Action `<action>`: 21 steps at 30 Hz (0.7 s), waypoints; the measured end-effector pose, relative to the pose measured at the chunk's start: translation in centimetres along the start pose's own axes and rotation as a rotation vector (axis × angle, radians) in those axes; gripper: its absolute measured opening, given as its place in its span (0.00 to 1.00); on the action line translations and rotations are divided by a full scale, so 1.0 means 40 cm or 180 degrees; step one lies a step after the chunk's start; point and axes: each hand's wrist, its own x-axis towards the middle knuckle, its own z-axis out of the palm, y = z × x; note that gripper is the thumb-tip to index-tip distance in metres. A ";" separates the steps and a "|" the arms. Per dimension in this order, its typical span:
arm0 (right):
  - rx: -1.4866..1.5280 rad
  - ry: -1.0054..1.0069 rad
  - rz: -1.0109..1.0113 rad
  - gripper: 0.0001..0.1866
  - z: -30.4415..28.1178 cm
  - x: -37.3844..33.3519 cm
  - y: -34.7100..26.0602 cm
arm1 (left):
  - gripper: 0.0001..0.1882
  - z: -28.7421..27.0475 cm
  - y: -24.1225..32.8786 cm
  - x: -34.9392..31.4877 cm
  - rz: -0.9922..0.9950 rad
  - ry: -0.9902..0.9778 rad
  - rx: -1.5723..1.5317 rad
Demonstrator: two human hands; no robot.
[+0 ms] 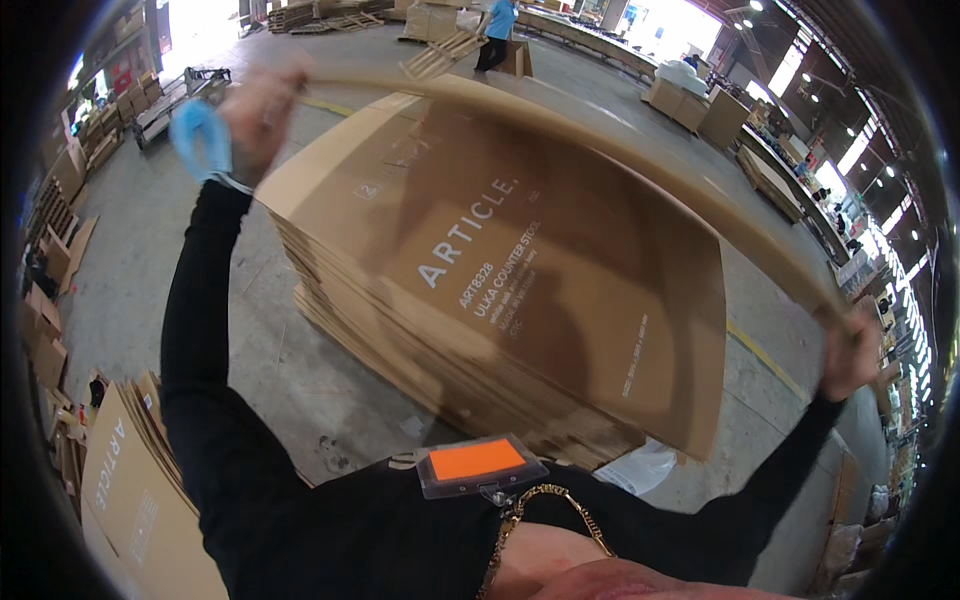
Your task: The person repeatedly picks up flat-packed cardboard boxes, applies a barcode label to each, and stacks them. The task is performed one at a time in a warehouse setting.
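Observation:
My left hand [262, 115], raised at the upper left, is closed on one end of a flattened cardboard box [590, 140]. Far to the right, my right hand [850, 352] grips its other end. Seen almost edge-on, the held cardboard bows between my hands and is smeared by motion. Under it lies a tall stack of flattened cardboard boxes [570, 270], brown with white print on the top sheet. A light blue face mask [203, 140] hangs at my left wrist. Both hands are a little blurred, and some fingers are hidden.
Another pile of flat cartons [140, 490] stands at the lower left. Clear plastic [640, 468] lies by the stack's near right corner. Beyond are a pallet jack [180, 105], a wooden pallet [440, 55], a person in blue [497, 30] and a long conveyor [600, 38].

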 end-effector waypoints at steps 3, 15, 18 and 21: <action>-0.0386 -0.0224 -0.0229 0.19 -0.072 0.344 0.109 | 0.27 0.094 0.063 0.101 -0.1299 0.1579 0.0232; -0.1175 -0.1034 0.0146 0.24 -0.167 0.636 0.094 | 0.57 0.684 1.037 0.026 -0.5551 -0.1541 -0.7759; -0.1177 -0.0652 0.0217 0.25 -0.259 0.679 0.074 | 0.63 0.792 0.898 0.208 -0.5522 -0.0482 -0.7855; -0.1328 -0.1057 0.0215 0.26 -0.227 0.646 0.076 | 0.63 0.781 0.999 0.223 -0.5628 0.0310 -0.7707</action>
